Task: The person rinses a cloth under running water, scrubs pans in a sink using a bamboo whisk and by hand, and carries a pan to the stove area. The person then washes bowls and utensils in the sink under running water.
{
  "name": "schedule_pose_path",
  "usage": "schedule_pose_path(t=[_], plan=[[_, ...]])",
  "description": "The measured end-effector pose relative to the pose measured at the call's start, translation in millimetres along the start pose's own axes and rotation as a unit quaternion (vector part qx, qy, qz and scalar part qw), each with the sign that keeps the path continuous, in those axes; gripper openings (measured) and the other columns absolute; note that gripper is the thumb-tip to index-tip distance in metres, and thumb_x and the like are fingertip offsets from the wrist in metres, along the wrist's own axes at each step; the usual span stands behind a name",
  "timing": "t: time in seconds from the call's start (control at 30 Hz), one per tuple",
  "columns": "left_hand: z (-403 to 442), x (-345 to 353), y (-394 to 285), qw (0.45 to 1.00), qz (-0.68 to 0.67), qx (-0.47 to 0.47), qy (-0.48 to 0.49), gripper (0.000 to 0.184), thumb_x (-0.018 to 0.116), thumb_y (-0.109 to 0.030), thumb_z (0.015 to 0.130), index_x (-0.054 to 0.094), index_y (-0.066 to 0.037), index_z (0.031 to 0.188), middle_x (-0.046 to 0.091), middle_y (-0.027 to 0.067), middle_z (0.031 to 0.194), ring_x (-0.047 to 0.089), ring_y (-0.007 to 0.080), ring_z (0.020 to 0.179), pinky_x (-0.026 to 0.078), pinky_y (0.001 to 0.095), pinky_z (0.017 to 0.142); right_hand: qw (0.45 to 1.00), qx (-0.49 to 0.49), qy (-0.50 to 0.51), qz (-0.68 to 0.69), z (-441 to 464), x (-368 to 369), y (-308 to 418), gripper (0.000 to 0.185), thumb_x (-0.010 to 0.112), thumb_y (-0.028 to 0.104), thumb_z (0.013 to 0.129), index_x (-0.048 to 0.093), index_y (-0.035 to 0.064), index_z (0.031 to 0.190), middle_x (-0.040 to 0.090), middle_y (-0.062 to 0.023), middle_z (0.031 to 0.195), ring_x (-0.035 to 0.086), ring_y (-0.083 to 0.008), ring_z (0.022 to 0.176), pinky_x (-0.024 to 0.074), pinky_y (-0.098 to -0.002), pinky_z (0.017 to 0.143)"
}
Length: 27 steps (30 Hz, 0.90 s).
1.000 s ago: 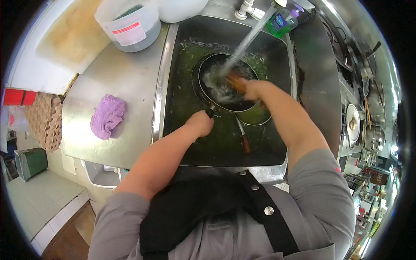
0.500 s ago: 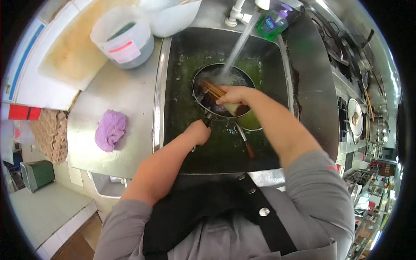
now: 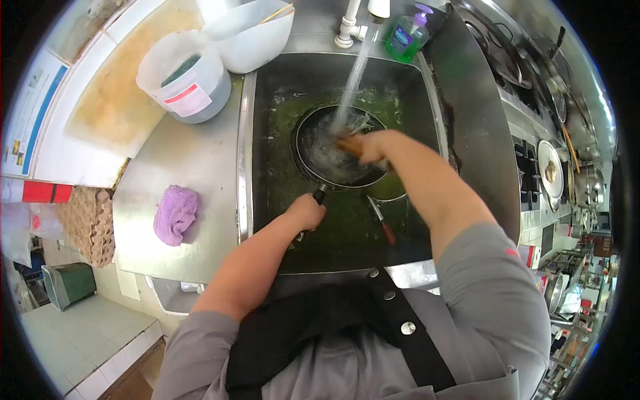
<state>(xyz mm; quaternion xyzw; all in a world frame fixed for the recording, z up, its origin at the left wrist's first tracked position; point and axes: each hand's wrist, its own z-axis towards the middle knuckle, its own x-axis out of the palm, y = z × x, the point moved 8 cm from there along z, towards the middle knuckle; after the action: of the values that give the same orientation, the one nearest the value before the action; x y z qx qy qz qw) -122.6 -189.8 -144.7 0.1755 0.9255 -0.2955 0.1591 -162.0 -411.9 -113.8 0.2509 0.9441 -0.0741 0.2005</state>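
Observation:
My left hand (image 3: 306, 213) is wrapped round the black handle of a frying pan (image 3: 308, 164) in the sink. Water from the tap (image 3: 379, 8) runs into the pan and splashes over its inside. In my right hand (image 3: 381, 148) is a bamboo wok brush (image 3: 349, 144), blurred by motion, its end over the pan's middle. Partly under the pan's right side sits another round pan or strainer; its brown-tipped handle (image 3: 381, 220) points toward me. The sink (image 3: 273, 233) holds greenish water around both.
On the left counter (image 3: 143, 240) lie a crumpled purple cloth (image 3: 177, 215) and a plastic tub (image 3: 207, 93) with a green pad inside. A white scoop-shaped container (image 3: 250, 40) stands behind. A green soap bottle (image 3: 406, 37) is by the tap; stove burners (image 3: 525, 173) are at right.
My right hand has swung the wok brush from the pan's left side toward its middle right. Loose bits seen floating in the pan are now swirled water. My left hand keeps its hold.

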Motion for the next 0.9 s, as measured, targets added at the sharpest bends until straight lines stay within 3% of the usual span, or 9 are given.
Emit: schedule_pose_path(t=[0.13, 0.23, 0.33, 0.43, 0.53, 0.63, 0.67, 0.77, 0.9], plan=[[20.3, 18.6, 21.0, 0.998, 0.059, 0.013, 0.028, 0.043, 0.058, -0.024, 0.095, 0.055, 0.011, 0.121, 0.068, 0.0240, 0.084, 0.070, 0.0320, 0.074, 0.055, 0.0444, 0.071, 0.992, -0.108, 0.037, -0.051, -24.7, 25.6, 38.4, 0.092, 0.074, 0.040, 0.079, 0.027, 0.0185, 0.156, 0.053, -0.0185, 0.143, 0.052, -0.0327, 0.129, 0.0388, -0.0456, 0.108], [8.7, 14.6, 4.9, 0.990, 0.119, 0.054, 0.060, 0.047, 0.057, -0.024, 0.096, 0.051, 0.011, 0.127, 0.067, 0.0245, 0.089, 0.070, 0.0331, 0.077, 0.055, 0.0448, 0.072, 0.977, -0.174, 0.117, -0.049, 0.0, 24.1, -14.2, 0.088, 0.072, 0.037, 0.080, 0.030, 0.0200, 0.155, 0.047, -0.0155, 0.149, 0.048, -0.0334, 0.135, 0.0388, -0.0474, 0.109], [16.9, 24.6, -0.6, 0.948, 0.275, 0.146, 0.059, 0.049, 0.057, -0.025, 0.096, 0.050, 0.010, 0.130, 0.068, 0.0239, 0.088, 0.070, 0.0331, 0.076, 0.055, 0.0449, 0.073, 0.997, 0.049, -0.045, -0.044, 20.8, 0.8, -27.1, 0.088, 0.071, 0.039, 0.081, 0.029, 0.0178, 0.156, 0.048, -0.0165, 0.148, 0.051, -0.0340, 0.131, 0.0426, -0.0459, 0.105], [24.8, 37.4, 3.6, 0.918, 0.342, 0.185, 0.076, 0.055, 0.057, -0.027, 0.097, 0.045, 0.016, 0.130, 0.068, 0.0226, 0.079, 0.070, 0.0321, 0.070, 0.055, 0.0445, 0.073, 0.999, -0.048, 0.003, 0.005, -28.3, 10.8, 46.0, 0.089, 0.067, 0.043, 0.083, 0.026, 0.0168, 0.157, 0.049, -0.0168, 0.147, 0.053, -0.0351, 0.128, 0.0443, -0.0458, 0.103], [13.6, 31.8, 4.9, 0.972, 0.188, 0.121, 0.068, 0.054, 0.058, -0.027, 0.097, 0.046, 0.017, 0.125, 0.068, 0.0218, 0.073, 0.070, 0.0317, 0.069, 0.055, 0.0444, 0.072, 0.983, -0.146, 0.053, -0.094, -26.3, 23.1, 20.7, 0.089, 0.072, 0.043, 0.080, 0.028, 0.0251, 0.155, 0.061, -0.0185, 0.132, 0.061, -0.0379, 0.115, 0.0477, -0.0468, 0.096], [-1.5, 16.9, 6.7, 0.999, -0.017, 0.007, 0.029, 0.038, 0.058, -0.025, 0.096, 0.059, 0.012, 0.106, 0.068, 0.0202, 0.073, 0.070, 0.0310, 0.067, 0.054, 0.0439, 0.067, 0.987, -0.076, 0.116, -0.075, -5.4, 7.9, -28.3, 0.089, 0.073, 0.045, 0.079, 0.032, 0.0234, 0.154, 0.060, -0.0173, 0.134, 0.060, -0.0373, 0.116, 0.0472, -0.0474, 0.097], [-4.3, 17.0, 9.7, 0.997, -0.075, -0.031, 0.019, 0.034, 0.058, -0.023, 0.096, 0.064, 0.010, 0.097, 0.068, 0.0196, 0.073, 0.070, 0.0307, 0.065, 0.054, 0.0436, 0.064, 0.992, -0.069, 0.063, -0.087, 1.5, 4.6, -26.4, 0.088, 0.073, 0.045, 0.079, 0.033, 0.0234, 0.154, 0.059, -0.0168, 0.135, 0.060, -0.0369, 0.117, 0.0470, -0.0475, 0.097], [-2.9, 7.6, 4.2, 1.000, -0.024, 0.004, -0.002, 0.042, 0.052, -0.028, 0.099, 0.062, 0.012, 0.090, 0.067, 0.0175, 0.067, 0.068, 0.0298, 0.057, 0.053, 0.0433, 0.061, 0.999, 0.003, -0.023, -0.033, 20.0, -1.3, 5.9, 0.082, 0.073, 0.044, 0.080, 0.039, 0.0211, 0.151, 0.059, -0.0144, 0.136, 0.058, -0.0357, 0.121, 0.0460, -0.0475, 0.099], [4.4, 22.5, 20.5, 0.998, -0.047, -0.017, 0.029, 0.040, 0.057, -0.027, 0.096, 0.055, 0.011, 0.108, 0.067, 0.0197, 0.069, 0.069, 0.0307, 0.060, 0.055, 0.0434, 0.061, 0.985, -0.108, 0.089, -0.097, -53.6, 9.6, 44.3, 0.075, 0.067, 0.037, 0.085, 0.037, 0.0193, 0.152, 0.048, -0.0110, 0.149, 0.053, -0.0318, 0.128, 0.0439, -0.0465, 0.103]])
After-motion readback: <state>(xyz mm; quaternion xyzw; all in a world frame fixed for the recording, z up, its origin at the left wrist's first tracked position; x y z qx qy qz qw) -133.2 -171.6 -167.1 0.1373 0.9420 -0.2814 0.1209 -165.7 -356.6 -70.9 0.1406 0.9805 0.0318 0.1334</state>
